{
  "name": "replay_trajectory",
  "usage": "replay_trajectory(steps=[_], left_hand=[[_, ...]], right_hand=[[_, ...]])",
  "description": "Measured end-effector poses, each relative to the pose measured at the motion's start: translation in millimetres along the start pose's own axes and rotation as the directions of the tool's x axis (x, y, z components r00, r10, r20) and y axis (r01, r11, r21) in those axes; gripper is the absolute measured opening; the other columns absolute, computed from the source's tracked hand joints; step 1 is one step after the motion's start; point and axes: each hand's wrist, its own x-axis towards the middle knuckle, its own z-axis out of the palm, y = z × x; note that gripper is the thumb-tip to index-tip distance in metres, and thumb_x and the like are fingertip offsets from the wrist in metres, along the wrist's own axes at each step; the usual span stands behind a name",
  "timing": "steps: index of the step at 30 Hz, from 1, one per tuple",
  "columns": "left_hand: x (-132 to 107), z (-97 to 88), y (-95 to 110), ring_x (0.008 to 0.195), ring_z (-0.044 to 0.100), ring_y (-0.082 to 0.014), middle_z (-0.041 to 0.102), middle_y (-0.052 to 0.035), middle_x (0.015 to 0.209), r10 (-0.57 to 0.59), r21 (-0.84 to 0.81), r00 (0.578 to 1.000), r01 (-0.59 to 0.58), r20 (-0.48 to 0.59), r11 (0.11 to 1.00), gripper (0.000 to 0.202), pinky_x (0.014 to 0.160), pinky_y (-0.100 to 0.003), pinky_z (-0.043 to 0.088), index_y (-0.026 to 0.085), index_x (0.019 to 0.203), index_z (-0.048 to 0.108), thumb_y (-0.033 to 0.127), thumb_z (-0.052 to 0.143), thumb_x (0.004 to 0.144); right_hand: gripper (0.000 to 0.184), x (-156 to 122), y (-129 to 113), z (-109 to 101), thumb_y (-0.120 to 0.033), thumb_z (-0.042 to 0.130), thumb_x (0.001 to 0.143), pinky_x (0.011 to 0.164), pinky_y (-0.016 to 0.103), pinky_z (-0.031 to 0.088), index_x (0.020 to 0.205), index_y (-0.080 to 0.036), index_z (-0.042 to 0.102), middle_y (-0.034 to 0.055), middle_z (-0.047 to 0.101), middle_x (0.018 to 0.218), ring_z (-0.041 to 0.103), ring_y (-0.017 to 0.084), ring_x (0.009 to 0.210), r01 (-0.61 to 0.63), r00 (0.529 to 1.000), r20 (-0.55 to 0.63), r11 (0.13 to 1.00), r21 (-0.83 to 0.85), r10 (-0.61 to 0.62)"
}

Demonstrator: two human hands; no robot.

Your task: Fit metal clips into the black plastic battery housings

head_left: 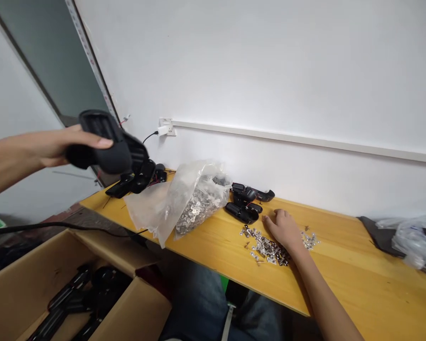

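My left hand (pixel 74 144) is closed around a black plastic housing (pixel 115 156), holding it in the air left of the table, thumb across its near side. The housing has rounded ends and ribbed hollows. My right hand (pixel 284 229) rests on the tabletop with its fingers apart, nothing visible in it. Under and beside its wrist lies a loose pile of small metal tabs and screws (pixel 266 246). Just beyond its fingertips sit more black housings (pixel 243 210), some with thin red wires.
A clear plastic bag (pixel 199 199) full of metal tabs stands on the wooden table (pixel 348 270). An open cardboard box (pixel 145 308) with black housings (pixel 81 298) is at lower left. More housings (pixel 138 180) lie at the table's left end. Plastic wrapping (pixel 417 241) is at far right.
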Motion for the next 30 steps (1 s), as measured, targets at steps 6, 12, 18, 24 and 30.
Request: replay_trajectory(steps=[6,12,18,24,30], left_hand=[[75,21.2,99,0.099,0.072,-0.0238,0.077,-0.0044,0.093,0.331,-0.34,0.933,-0.268,0.142,0.901,0.087,0.087,-0.037,0.056,-0.013,0.14,0.052,0.046,0.067,0.078],[110,72.5,163,0.102,0.07,-0.0252,0.074,-0.0113,0.107,0.611,-0.629,0.776,-0.399,0.155,0.667,0.088,0.086,-0.037,0.056,-0.018,0.143,0.044,0.042,0.072,0.085],[129,177.3,176,0.097,0.07,-0.029,0.071,-0.016,0.115,0.573,-0.562,0.799,-0.394,0.182,0.727,0.079,0.075,-0.037,0.057,0.01,0.136,0.054,0.038,0.088,0.07],[129,282.2,152,0.105,0.061,-0.0308,0.06,-0.0147,0.119,0.671,-0.124,0.737,-0.661,0.077,0.74,0.056,0.09,-0.045,0.053,0.018,0.113,0.055,0.045,0.081,0.07],[120,331.2,136,0.124,0.057,-0.0436,0.047,-0.0206,0.156,0.675,0.204,0.705,-0.709,0.216,0.675,0.059,0.097,-0.05,0.049,0.02,0.141,0.057,0.046,0.067,0.089]], right_hand=[[0.055,0,-4,-4,-0.054,0.044,0.105,0.106,0.045,0.046,0.132,-0.008,0.059,0.0248,0.066,0.134,0.06,0.039,0.126,-0.04,0.999,0.014,0.999,0.03,0.04],[0.049,1,-7,-8,-0.049,0.048,0.105,0.107,0.043,0.045,0.13,-0.009,0.061,0.0236,0.067,0.131,0.06,0.038,0.125,-0.062,0.998,-0.003,0.997,0.043,0.062],[0.047,2,-12,-15,-0.049,0.048,0.106,0.101,0.04,0.045,0.13,-0.01,0.061,0.0223,0.068,0.131,0.062,0.036,0.124,-0.101,0.995,0.017,0.993,0.054,0.1],[0.045,4,-11,-15,-0.05,0.047,0.106,0.097,0.037,0.044,0.126,-0.012,0.062,0.0216,0.069,0.126,0.063,0.033,0.119,-0.091,0.996,-0.006,0.994,0.068,0.091],[0.046,7,-11,-16,-0.05,0.05,0.105,0.098,0.039,0.044,0.126,-0.011,0.062,0.0213,0.07,0.125,0.063,0.034,0.12,-0.095,0.995,-0.009,0.992,0.083,0.096]])
